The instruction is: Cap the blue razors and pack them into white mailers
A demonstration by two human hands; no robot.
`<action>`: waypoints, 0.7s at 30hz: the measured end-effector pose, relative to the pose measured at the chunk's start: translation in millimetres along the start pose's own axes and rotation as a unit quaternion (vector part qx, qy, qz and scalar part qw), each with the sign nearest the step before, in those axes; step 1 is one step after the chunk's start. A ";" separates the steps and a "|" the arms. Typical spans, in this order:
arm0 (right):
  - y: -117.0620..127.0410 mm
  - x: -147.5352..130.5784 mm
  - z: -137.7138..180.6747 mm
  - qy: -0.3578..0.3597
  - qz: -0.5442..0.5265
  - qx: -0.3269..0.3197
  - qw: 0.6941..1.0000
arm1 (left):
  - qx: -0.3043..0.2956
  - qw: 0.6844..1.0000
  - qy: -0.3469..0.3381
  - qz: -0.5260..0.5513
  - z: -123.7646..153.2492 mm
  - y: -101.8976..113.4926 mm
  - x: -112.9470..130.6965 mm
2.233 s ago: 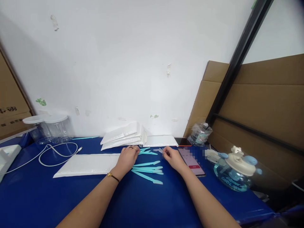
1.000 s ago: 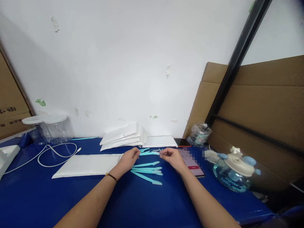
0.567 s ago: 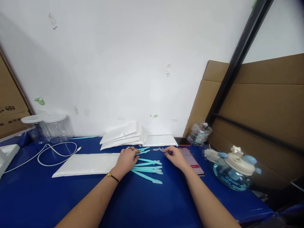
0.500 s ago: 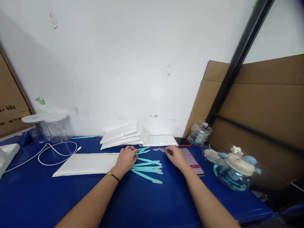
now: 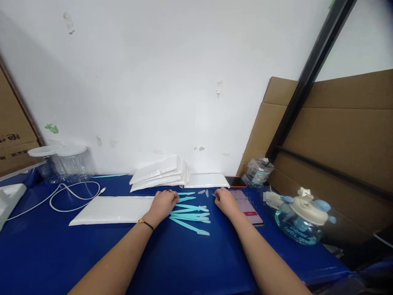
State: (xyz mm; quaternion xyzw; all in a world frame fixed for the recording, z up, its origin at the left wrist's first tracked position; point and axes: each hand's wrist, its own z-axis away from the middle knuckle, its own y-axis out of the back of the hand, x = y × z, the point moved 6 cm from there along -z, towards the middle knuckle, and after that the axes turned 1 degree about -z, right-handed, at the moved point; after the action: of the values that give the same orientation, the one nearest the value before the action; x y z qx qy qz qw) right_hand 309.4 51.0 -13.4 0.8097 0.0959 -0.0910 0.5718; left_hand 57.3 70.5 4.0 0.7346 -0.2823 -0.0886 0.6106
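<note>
Several turquoise eyebrow razors (image 5: 190,217) lie fanned on the blue table, blade ends to the right. My left hand (image 5: 164,203) rests at their handle ends, fingers curled together on an eyebrow razor (image 5: 186,194) at the far side of the fan; the fingertips are partly hidden. Two small clear blade caps (image 5: 206,193) lie on the table between my hands. My right hand (image 5: 226,200) is closed in a pinch, with a small clear cap (image 5: 213,195) showing at its fingertips, beside the phone.
White padded envelopes (image 5: 159,174) are stacked by the wall, and one envelope (image 5: 107,211) lies left of my left hand. A phone (image 5: 253,215), water bottle (image 5: 302,223) and plastic-wrapped cup (image 5: 258,172) stand right. Clear jars (image 5: 73,164) and a white cable (image 5: 81,211) are left.
My right hand has drawn slightly away from the loose caps, a clear cap at its fingertips. The far razors have shifted apart beside my left hand, whose fingers have curled in more.
</note>
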 end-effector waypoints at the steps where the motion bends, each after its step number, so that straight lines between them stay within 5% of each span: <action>1: 0.7 0.4 0.6 -0.004 0.001 0.003 1.000 | -0.004 1.000 0.003 0.011 0.2 0.4 0.1; 7: 12.3 -3.5 5.1 0.009 -0.171 0.031 0.985 | 0.022 0.998 0.023 0.056 1.4 13.7 3.5; 15: 10.5 -16.5 11.1 -0.054 -0.542 -0.020 0.838 | 0.011 0.974 0.036 0.224 1.8 12.7 6.0; 21: 9.4 -32.0 14.6 -0.058 -0.586 -0.013 0.808 | -0.008 0.966 0.036 0.258 2.4 8.7 12.7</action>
State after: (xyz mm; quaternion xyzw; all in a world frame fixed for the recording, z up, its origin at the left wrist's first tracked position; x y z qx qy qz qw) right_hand 280.4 32.5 -1.4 0.5856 0.5198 -0.4546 0.4246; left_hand 64.1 61.0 14.4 0.6348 -0.4391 0.0958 0.6285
